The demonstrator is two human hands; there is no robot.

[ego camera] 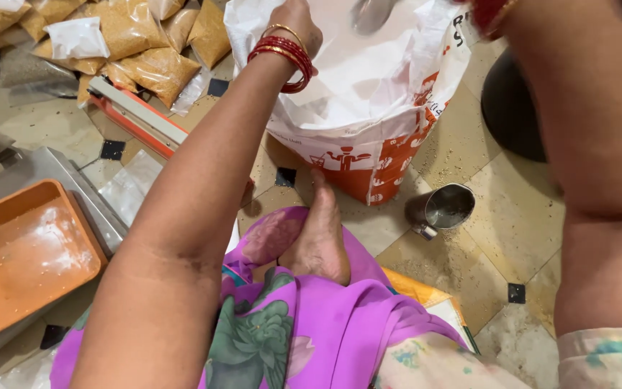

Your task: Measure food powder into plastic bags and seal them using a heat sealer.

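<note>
So I'm sitting on the floor [512, 209] with the big white and orange sack [368, 108] stood upright right in front of my foot [318, 238]. My left hand [298, 25] is closed on the near rim of the sack, pulling the mouth open, red bangles [286, 61] bunched at the wrist. My right hand is mostly off the top edge of the shot, only the wrist shows, so I can't really tell how it's gripping, but a metal scoop [368, 14] sits down inside the sack mouth about where it would reach. My guess is I'm in the scooping step, digging out of the sack. A steel cup [444, 209] stands on the floor just beside the sack, on my right. Off to my left there's an orange tray [16, 252] with a dusting of grain in it, sitting on a grey metal scale, and further back a long orange heat sealer [134, 115] lying near a pile of filled packets [145, 43]. As I see it, the next bit needs the sack mouth kept wide and steady with the left while the scoop comes up level, since the rim is floppy and could fold in and knock grain onto the tiles.
</note>
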